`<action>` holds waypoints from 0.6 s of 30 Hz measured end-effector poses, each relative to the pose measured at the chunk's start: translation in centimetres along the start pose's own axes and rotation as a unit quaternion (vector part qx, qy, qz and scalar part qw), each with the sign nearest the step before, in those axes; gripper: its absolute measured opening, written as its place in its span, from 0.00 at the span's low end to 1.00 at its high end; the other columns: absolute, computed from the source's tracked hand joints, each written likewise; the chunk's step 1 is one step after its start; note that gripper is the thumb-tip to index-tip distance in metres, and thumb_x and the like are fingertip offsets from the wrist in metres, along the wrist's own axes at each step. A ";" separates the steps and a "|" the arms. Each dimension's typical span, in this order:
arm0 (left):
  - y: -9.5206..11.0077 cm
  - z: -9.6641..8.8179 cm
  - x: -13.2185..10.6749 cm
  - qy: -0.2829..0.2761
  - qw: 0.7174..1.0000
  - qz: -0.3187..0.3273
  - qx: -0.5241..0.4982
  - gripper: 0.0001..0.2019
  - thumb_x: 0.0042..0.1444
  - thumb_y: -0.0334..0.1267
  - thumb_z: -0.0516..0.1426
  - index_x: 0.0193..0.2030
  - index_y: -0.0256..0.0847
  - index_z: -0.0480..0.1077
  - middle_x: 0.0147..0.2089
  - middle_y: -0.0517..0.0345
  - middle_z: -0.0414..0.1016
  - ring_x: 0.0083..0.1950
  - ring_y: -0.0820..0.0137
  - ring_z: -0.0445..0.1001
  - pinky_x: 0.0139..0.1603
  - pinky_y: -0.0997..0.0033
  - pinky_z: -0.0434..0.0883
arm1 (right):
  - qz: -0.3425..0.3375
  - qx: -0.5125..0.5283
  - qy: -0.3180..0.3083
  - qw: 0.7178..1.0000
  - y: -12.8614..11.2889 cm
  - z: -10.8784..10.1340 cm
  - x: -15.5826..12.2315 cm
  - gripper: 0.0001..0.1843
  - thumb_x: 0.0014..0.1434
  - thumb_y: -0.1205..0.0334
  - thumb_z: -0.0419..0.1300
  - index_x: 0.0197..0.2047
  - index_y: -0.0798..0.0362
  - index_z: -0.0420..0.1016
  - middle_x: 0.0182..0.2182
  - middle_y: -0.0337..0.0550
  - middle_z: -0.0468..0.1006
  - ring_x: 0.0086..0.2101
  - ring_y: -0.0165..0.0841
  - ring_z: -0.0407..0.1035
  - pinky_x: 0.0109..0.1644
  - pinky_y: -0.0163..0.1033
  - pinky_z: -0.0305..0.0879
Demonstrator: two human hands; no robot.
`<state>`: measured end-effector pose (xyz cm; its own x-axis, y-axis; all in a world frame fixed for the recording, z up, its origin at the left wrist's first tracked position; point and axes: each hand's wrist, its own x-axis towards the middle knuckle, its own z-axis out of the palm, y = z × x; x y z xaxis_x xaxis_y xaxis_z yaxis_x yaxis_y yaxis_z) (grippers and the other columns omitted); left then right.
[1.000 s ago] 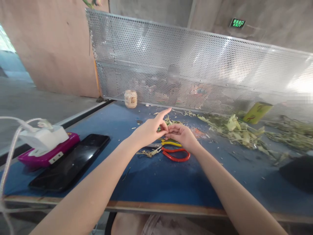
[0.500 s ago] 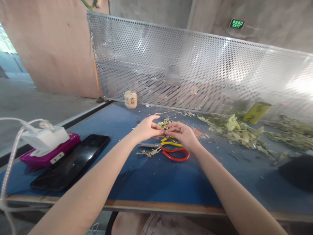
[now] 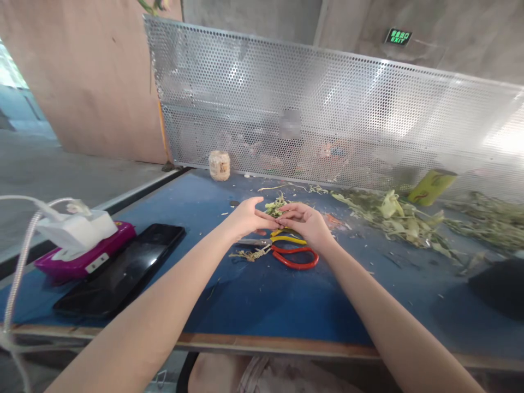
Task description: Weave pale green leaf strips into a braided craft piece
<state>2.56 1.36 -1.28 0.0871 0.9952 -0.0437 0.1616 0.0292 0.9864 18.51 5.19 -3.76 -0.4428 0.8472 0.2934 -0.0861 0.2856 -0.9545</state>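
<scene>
Above the middle of the blue table, my left hand (image 3: 248, 219) and my right hand (image 3: 308, 222) meet at their fingertips. Both are pinched closed, and what lies between the fingers is too small and hidden to make out. Just behind them is a small heap of green plant scraps (image 3: 275, 205). Scissors (image 3: 295, 257) with one red and one yellow handle lie beneath my hands, blades to the left. A dry, pale tangle of stringy plant bits (image 3: 250, 255) rests against the blades.
At left, a black phone (image 3: 123, 273) lies beside a purple power strip (image 3: 88, 256) with white chargers. A ball of twine (image 3: 220, 165) stands at the back, before a perforated metal screen (image 3: 262, 103). Dried leaves (image 3: 393, 215), a yellow-green can (image 3: 432, 187) and a dark object (image 3: 497, 286) are at right.
My left fingers have straightened somewhat, and the thumb has shifted slightly. Both hands stay together at the fingertips over the scissors, which have not moved.
</scene>
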 end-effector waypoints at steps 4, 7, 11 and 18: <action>0.0 0.0 0.2 0.002 1.000 0.001 -0.018 0.48 0.38 0.31 0.63 0.63 0.30 0.39 0.39 0.43 0.76 0.37 0.65 0.75 0.30 0.70 0.69 | -0.008 0.014 0.001 1.000 -0.1 0.0 0.0 0.14 0.41 0.66 0.64 0.34 0.54 0.69 0.25 0.37 0.77 0.28 0.29 0.72 0.41 0.39 0.69; -0.1 0.0 0.3 0.013 1.000 0.009 -0.022 0.49 0.37 0.31 0.64 0.63 0.31 0.39 0.40 0.42 0.75 0.38 0.64 0.74 0.30 0.70 0.68 | -0.010 0.018 0.000 1.000 0.0 0.0 0.0 0.14 0.41 0.65 0.65 0.33 0.54 0.70 0.26 0.37 0.77 0.28 0.28 0.72 0.41 0.38 0.69; -0.2 0.2 0.3 0.018 0.999 0.008 -0.030 0.50 0.36 0.31 0.65 0.63 0.32 0.40 0.38 0.45 0.76 0.36 0.67 0.74 0.31 0.70 0.68 | -0.003 0.019 0.004 1.000 0.0 -0.1 0.1 0.14 0.40 0.65 0.65 0.33 0.54 0.70 0.25 0.38 0.77 0.28 0.29 0.72 0.41 0.39 0.69; 0.0 0.2 0.3 0.025 0.999 -0.003 -0.036 0.50 0.36 0.31 0.65 0.63 0.30 0.40 0.36 0.46 0.76 0.33 0.69 0.73 0.29 0.71 0.66 | 0.003 0.021 0.005 1.000 -0.3 -0.1 0.1 0.14 0.40 0.65 0.65 0.33 0.55 0.70 0.25 0.38 0.77 0.27 0.28 0.71 0.39 0.37 0.69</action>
<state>2.81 1.59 -1.38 0.0371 0.9983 -0.0440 0.0899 0.0405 0.9951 18.63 5.23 -3.49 -0.4347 0.8531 0.2886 -0.1212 0.2622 -0.9574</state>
